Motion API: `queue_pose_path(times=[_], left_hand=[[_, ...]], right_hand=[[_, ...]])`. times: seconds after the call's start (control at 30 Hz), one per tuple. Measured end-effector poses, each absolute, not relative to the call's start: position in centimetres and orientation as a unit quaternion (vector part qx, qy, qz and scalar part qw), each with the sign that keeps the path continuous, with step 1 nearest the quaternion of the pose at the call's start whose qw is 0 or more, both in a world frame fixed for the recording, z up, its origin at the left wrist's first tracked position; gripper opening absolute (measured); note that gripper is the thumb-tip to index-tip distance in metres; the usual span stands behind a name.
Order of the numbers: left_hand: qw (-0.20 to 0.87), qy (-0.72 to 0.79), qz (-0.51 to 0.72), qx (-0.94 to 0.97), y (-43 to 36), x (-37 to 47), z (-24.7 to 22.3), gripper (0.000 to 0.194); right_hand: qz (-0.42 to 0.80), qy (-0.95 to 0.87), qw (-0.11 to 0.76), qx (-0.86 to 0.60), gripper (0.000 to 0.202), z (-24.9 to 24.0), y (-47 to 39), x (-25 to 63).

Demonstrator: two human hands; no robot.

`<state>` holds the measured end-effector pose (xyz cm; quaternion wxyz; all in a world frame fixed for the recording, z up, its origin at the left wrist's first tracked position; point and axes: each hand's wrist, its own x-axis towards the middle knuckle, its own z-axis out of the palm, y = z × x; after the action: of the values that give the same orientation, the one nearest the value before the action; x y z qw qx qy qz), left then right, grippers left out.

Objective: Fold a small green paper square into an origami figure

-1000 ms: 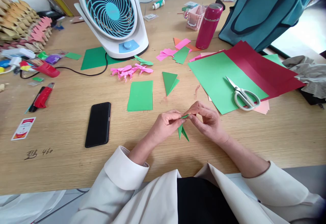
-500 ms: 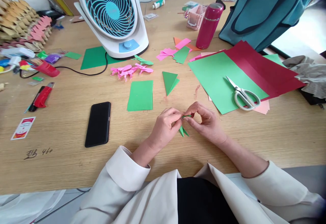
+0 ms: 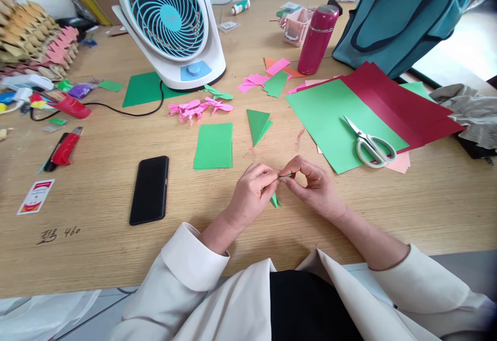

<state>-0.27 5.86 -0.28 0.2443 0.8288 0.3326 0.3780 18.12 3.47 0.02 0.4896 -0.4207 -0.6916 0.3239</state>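
Both my hands pinch one small piece of folded green paper (image 3: 274,199) just above the table. My left hand (image 3: 252,191) grips it between thumb and fingers from the left, hiding much of it. From the right, the thumb and forefinger of my right hand (image 3: 312,186) close on its upper part. Two narrow pointed strips of the paper hang below my fingertips. Beyond my hands lie a stack of green paper rectangles (image 3: 213,146) and a folded green triangle (image 3: 258,125). Pink folded paper figures (image 3: 200,108) are grouped farther back.
White-handled scissors (image 3: 370,144) rest on a large green sheet (image 3: 330,118) over red sheets (image 3: 404,98) at right. A black phone (image 3: 149,190) and a red cutter (image 3: 67,147) lie at left. A fan (image 3: 194,72), a magenta bottle (image 3: 318,38) and a teal bag (image 3: 396,20) stand behind.
The hanging points of the folded green paper have swung slightly left and closer together under my left fingers. My hands keep nearly the same place and pinch.
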Motion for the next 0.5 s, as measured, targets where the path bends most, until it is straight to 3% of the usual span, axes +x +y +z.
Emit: queue_pose_path(times=[0.5], left_hand=[[0.261,0.332,0.394,0.816,5.89,-0.27,-0.29,0.018]], right_hand=[[0.305,-0.721,0.47,-0.407,0.013,0.62,3.71,18.94]])
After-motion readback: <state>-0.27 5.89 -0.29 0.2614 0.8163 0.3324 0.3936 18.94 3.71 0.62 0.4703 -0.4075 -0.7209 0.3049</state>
